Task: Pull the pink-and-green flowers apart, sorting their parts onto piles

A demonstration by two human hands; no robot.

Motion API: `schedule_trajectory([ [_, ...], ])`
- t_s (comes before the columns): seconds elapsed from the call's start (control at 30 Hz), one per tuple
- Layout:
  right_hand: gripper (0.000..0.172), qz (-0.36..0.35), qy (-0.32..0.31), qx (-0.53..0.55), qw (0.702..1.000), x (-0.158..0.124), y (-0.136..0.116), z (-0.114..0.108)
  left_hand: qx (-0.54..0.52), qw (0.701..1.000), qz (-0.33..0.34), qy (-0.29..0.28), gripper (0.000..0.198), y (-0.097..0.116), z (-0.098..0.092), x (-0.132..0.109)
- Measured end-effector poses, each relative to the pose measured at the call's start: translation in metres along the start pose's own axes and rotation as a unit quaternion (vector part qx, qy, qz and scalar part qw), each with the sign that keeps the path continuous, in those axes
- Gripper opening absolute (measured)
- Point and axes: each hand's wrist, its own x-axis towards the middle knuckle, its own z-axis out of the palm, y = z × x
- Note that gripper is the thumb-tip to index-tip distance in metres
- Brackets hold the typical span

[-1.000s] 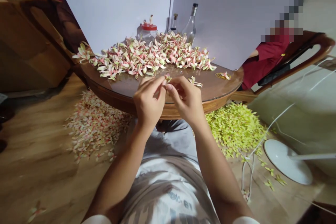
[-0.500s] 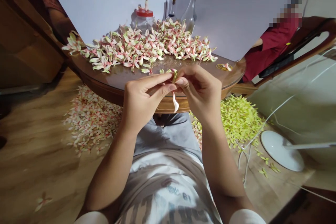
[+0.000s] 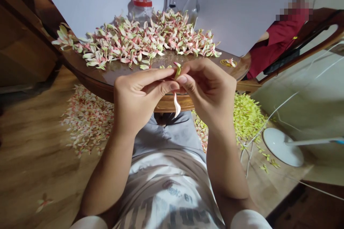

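Note:
Both my hands meet in front of the round wooden table (image 3: 204,75), just above its near edge. My left hand (image 3: 137,96) and my right hand (image 3: 209,91) are closed in a pinch on one small pink-and-green flower (image 3: 177,68) held between their fingertips. A pale petal (image 3: 176,105) hangs down from the flower below my thumbs. Behind my hands a big heap of the same pink-and-green flowers (image 3: 139,41) covers the far half of the tabletop.
Pink-white petals (image 3: 86,121) litter the floor at left, and a green pile (image 3: 247,118) lies at right. A red-lidded jar (image 3: 141,7) and two glass bottles (image 3: 192,1) stand at the wall. A person in red (image 3: 279,39) sits at right; a white fan base (image 3: 282,146) and cords lie nearby.
My hands have risen nearer to the camera with the flower still pinched. A pale petal has come loose and now hangs below my thumbs.

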Motion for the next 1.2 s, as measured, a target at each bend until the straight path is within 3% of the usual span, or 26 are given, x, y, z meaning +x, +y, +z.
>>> schedule_trajectory([
  [0.3,0.013,0.013,0.004,-0.005,1.0,-0.003,-0.003,-0.004,0.008,1.0,0.021,0.004,0.028,0.005,0.003,0.0],
  [0.57,0.017,0.036,0.0,0.013,0.999,-0.005,-0.005,-0.006,0.01,0.999,-0.037,0.005,0.02,0.008,0.001,0.0],
  [0.9,0.014,0.04,0.006,-0.012,0.999,-0.008,-0.013,-0.006,0.056,0.997,-0.047,-0.039,0.017,0.016,-0.003,0.001],
  [1.1,0.004,0.003,0.015,-0.122,0.992,-0.009,-0.024,-0.007,0.056,0.996,-0.064,-0.005,0.014,0.023,0.0,-0.003],
  [1.2,0.001,-0.005,0.049,-0.128,0.991,-0.011,-0.023,-0.001,0.03,0.996,-0.071,0.043,0.018,0.016,0.004,0.0],
])
